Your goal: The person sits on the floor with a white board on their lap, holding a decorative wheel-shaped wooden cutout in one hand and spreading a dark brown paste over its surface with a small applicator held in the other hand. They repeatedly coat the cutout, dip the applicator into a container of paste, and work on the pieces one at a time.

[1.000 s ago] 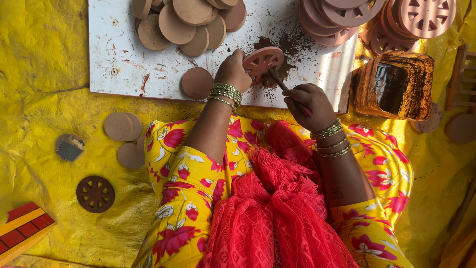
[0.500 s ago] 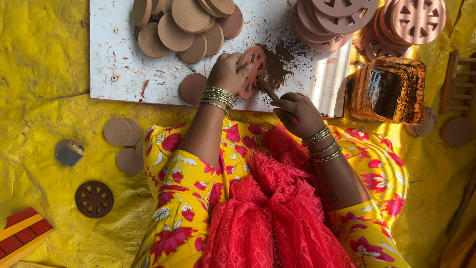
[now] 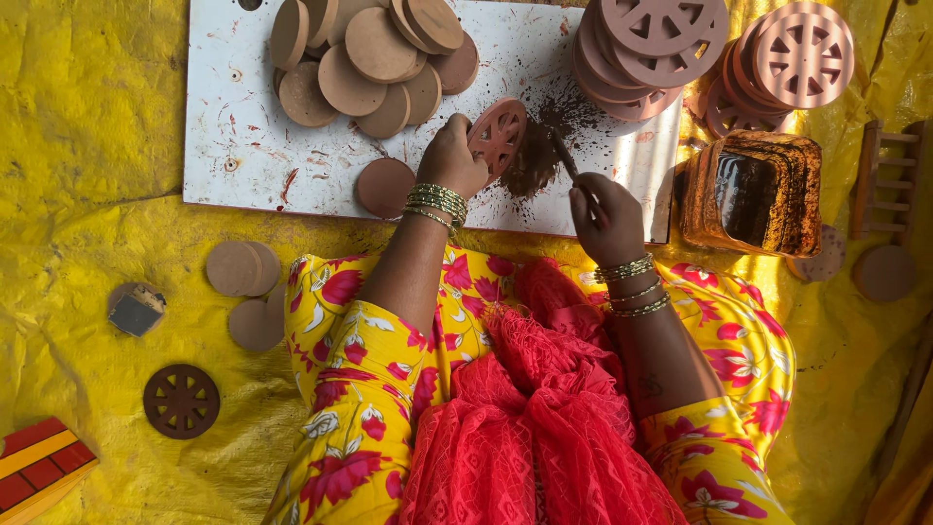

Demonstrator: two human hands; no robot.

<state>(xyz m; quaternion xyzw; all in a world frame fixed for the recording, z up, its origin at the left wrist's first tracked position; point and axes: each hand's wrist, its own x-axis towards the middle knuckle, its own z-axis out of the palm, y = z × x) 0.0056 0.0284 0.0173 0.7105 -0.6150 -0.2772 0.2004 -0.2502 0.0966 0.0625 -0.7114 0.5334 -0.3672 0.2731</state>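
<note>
My left hand (image 3: 452, 156) holds a round spoked wooden wheel (image 3: 498, 133) tilted on edge over the white board (image 3: 253, 126). My right hand (image 3: 604, 209) grips a thin paintbrush (image 3: 567, 157), its tip near a patch of dark brown paint (image 3: 533, 160) on the board beside the wheel. One plain wooden disc (image 3: 385, 187) lies on the board just left of my left wrist. Both wrists wear bangles.
A pile of plain discs (image 3: 369, 58) sits at the board's top. Stacks of painted spoked wheels (image 3: 661, 44) stand at top right. A brown-smeared paint tub (image 3: 753, 190) is to the right. Loose discs (image 3: 243, 282), a dark wheel (image 3: 181, 401) and yellow sheeting (image 3: 87, 146) lie to the left.
My left hand has tipped the wheel more upright. My right hand has pulled back to the right, drawing the brush away from the wheel toward the paint patch.
</note>
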